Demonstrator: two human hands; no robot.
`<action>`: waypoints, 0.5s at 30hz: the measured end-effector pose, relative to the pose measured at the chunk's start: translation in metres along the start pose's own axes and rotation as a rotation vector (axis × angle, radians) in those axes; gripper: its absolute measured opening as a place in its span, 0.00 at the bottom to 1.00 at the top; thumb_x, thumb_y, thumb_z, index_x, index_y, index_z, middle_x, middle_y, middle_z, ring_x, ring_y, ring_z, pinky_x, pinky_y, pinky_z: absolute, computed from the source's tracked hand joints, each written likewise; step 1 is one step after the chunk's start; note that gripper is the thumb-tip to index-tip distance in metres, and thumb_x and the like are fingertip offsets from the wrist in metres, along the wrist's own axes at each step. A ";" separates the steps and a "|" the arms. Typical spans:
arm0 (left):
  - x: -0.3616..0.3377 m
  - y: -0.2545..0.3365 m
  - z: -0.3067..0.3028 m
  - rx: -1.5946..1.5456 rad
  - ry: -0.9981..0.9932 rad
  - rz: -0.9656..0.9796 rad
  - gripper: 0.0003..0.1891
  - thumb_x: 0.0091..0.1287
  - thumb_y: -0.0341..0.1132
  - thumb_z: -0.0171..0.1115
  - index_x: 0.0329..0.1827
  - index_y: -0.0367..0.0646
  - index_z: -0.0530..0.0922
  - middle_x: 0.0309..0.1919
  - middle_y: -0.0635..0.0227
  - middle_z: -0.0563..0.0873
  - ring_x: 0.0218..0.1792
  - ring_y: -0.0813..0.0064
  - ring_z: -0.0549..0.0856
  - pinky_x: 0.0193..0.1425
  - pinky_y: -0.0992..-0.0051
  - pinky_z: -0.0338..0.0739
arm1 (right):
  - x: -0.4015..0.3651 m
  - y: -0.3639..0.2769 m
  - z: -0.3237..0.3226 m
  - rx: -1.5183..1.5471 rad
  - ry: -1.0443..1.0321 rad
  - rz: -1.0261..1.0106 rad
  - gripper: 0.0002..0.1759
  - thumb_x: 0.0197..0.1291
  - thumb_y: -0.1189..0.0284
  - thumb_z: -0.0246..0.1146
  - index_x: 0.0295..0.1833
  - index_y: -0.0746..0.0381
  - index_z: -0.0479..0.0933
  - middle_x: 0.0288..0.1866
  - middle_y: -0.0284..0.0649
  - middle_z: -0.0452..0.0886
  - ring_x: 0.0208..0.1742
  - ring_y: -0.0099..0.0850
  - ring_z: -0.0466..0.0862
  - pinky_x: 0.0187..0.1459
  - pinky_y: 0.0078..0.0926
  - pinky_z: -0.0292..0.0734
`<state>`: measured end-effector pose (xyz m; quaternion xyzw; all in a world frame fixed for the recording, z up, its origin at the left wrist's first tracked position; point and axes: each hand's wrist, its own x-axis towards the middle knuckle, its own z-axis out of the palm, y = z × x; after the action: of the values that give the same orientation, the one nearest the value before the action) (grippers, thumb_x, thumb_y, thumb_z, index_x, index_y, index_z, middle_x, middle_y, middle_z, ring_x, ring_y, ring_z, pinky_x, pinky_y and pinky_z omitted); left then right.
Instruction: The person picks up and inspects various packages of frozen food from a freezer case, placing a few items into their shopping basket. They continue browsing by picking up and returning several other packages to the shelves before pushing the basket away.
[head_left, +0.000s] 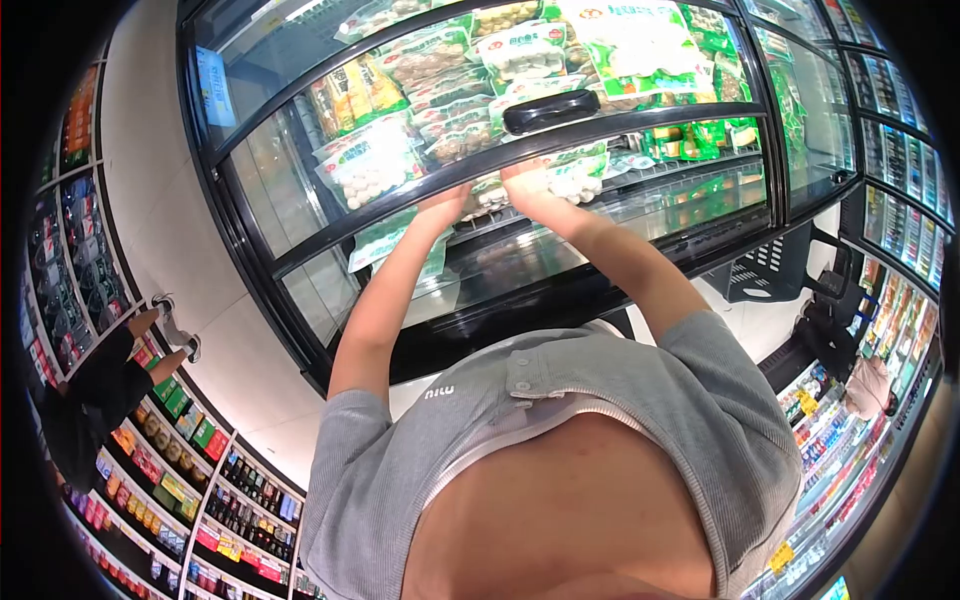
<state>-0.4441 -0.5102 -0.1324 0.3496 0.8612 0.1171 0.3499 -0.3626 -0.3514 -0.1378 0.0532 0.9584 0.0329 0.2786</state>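
Both arms reach forward into a glass-topped freezer cabinet, under the black rail of its lid. My left hand is beside a bag of round white and brownish food. On that bag's other side is my right hand, close to a bag of white balls. The rail and glare hide the fingers of both hands, so their grip does not show. A pale green-and-white bag lies by my left forearm. Further in, more bags of white balls are stacked.
A black handle is on the glass lid. Right of the freezer stands a black shopping basket. One person in black is at the left shelves; another in a light top is at right. Stocked shelves line the aisle.
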 end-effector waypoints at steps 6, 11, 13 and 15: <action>-0.010 0.000 0.036 0.124 0.078 0.154 0.36 0.68 0.44 0.52 0.73 0.35 0.51 0.72 0.48 0.57 0.72 0.53 0.59 0.73 0.58 0.56 | 0.002 -0.006 0.017 -0.087 0.050 -0.074 0.27 0.64 0.68 0.52 0.68 0.59 0.60 0.68 0.43 0.64 0.67 0.40 0.66 0.58 0.52 0.63; -0.029 0.022 0.016 0.085 0.147 0.100 0.33 0.65 0.44 0.57 0.69 0.36 0.62 0.65 0.50 0.70 0.65 0.53 0.71 0.68 0.61 0.65 | -0.015 0.016 -0.013 0.415 -0.043 -0.253 0.37 0.55 0.59 0.62 0.66 0.67 0.60 0.60 0.51 0.73 0.61 0.51 0.73 0.61 0.46 0.69; -0.043 0.055 -0.020 -0.056 0.014 0.057 0.28 0.65 0.45 0.57 0.63 0.35 0.69 0.58 0.48 0.76 0.59 0.52 0.76 0.63 0.62 0.69 | -0.034 0.038 -0.027 0.548 -0.068 -0.452 0.27 0.58 0.60 0.60 0.58 0.65 0.70 0.51 0.51 0.79 0.51 0.51 0.80 0.54 0.40 0.75; -0.057 0.081 -0.032 -0.182 0.090 0.086 0.23 0.66 0.46 0.57 0.51 0.34 0.79 0.47 0.46 0.83 0.52 0.50 0.81 0.57 0.63 0.74 | -0.057 0.069 -0.044 0.628 -0.201 -0.626 0.25 0.60 0.59 0.59 0.56 0.65 0.72 0.50 0.52 0.79 0.50 0.49 0.80 0.52 0.40 0.75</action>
<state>-0.3950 -0.4888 -0.0429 0.3473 0.8460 0.2254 0.3359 -0.3328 -0.2916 -0.0643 -0.1541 0.8601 -0.3504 0.3373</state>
